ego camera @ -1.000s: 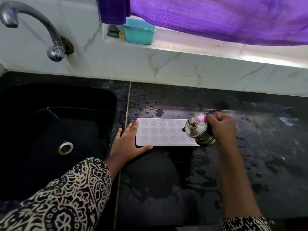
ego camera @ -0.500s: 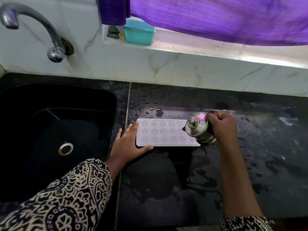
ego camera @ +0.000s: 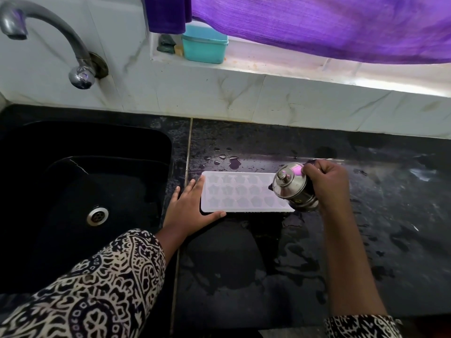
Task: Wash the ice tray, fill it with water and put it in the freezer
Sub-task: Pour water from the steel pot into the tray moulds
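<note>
Filling judged under way: ice tray (ego camera: 244, 192) laid flat on wet surface (ego camera: 244, 276), left end steadied by left grip (ego camera: 188, 212), fingers straight, released; steel pot (ego camera: 290, 189) grasped by right grip (ego camera: 327, 185), tilted over tray's right end. Water in cells not discernible; freezer step pending

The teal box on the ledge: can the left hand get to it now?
Probably yes. The left hand rests open against the ice tray, holding nothing, and nothing stands between it and the teal box.
</note>
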`<state>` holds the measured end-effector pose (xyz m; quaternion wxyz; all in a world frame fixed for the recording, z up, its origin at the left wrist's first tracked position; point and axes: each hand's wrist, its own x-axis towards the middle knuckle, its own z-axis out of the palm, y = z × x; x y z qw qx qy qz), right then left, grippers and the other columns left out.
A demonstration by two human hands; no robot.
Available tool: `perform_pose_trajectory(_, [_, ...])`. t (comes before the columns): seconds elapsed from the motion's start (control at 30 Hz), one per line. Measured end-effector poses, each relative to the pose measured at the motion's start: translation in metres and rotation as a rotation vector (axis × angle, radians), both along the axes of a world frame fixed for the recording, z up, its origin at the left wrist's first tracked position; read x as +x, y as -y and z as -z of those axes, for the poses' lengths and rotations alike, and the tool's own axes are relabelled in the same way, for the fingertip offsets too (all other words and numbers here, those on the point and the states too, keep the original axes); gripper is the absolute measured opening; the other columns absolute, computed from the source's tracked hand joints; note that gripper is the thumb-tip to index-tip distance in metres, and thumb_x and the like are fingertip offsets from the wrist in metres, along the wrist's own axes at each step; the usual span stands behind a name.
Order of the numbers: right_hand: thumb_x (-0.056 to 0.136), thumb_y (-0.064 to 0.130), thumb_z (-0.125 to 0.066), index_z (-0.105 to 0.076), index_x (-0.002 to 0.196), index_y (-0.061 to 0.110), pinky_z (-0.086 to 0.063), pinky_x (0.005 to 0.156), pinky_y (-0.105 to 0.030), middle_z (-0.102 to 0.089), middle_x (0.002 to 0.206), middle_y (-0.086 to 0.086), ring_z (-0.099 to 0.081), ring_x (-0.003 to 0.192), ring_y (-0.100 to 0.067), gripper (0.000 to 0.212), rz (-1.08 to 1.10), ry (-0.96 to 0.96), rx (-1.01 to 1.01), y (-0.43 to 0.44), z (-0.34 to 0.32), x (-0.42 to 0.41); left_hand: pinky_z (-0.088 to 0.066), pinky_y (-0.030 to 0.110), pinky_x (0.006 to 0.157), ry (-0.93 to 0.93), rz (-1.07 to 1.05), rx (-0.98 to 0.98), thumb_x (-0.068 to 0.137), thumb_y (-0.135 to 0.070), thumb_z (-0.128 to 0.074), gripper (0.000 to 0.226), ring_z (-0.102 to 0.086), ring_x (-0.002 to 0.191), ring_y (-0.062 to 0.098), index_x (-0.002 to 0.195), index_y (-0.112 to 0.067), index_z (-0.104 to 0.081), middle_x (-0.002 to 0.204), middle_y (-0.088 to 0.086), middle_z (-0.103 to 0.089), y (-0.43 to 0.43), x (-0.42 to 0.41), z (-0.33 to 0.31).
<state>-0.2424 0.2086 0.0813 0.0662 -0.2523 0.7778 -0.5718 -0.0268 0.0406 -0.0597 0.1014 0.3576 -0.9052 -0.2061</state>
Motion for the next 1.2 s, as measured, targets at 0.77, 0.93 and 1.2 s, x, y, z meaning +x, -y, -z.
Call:
perform_pose_trajectory(0.77, [0.075,0.003,-0.062,-0.041,0.048,0.017,-0.030,0.042,-0.018,-0.035,0.042,0.006,-0.030,0.042,-0.010,0.037,0.073,0.163,-0.100,-0.0078,-0.0003,-0.0076,-0.003,0.040,0.121,0.008,-0.005,-0.006,0.062,-0.093,-0.031,0.120,-0.010,0.149,0.008,0.156,-0.024,-0.004,0.161,-0.006,-0.021,-0.0008,0.0004,-0.0009])
perform_pose_trajectory(0.93, [0.078,0.004,-0.062,-0.042,0.050,0.017,-0.034,0.042,-0.016,-0.038,0.038,0.011,-0.032,0.039,-0.005,0.036,0.061,0.137,-0.073,-0.0085,-0.0001,-0.0051,-0.003,0.040,0.121,0.009,-0.004,-0.008,0.062,-0.093,-0.031,0.119,-0.010,0.149,0.007,0.156,-0.024,-0.003,0.161,-0.007,-0.021,-0.0010,0.0002,-0.0005])
perform_pose_trajectory(1.2, [0.077,0.005,-0.064,-0.038,0.049,0.018,-0.029,0.047,-0.022,-0.034,0.044,0.004,-0.029,0.042,-0.009,0.040,0.023,0.056,-0.003,-0.0060,0.0013,-0.0014,-0.003,0.040,0.121,0.015,-0.004,-0.011,0.062,-0.093,-0.030,0.119,-0.010,0.149,0.007,0.156,-0.024,-0.004,0.161,-0.007,-0.020,-0.0011,-0.0001,-0.0012])
